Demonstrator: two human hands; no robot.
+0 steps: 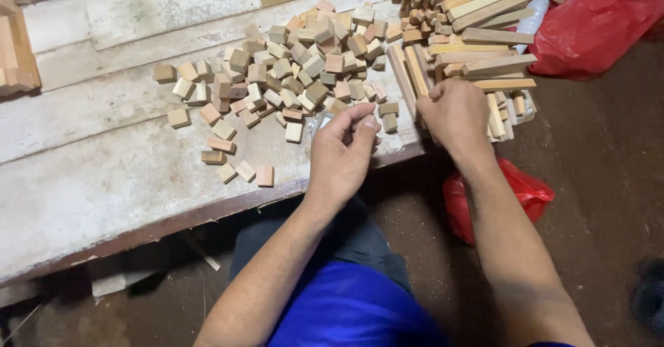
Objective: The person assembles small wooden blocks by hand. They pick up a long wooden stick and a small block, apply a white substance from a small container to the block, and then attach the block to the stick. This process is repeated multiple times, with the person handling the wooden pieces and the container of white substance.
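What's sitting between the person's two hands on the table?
In the head view, a few small wooden blocks lie between the left hand and right hand.

Head cam, looks steeply down, close over bench (single view).

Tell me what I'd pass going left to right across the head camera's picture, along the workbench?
Wooden frame at the left edge → heap of small wooden blocks → left hand → right hand on the stack of long wooden sticks → red plastic bag.
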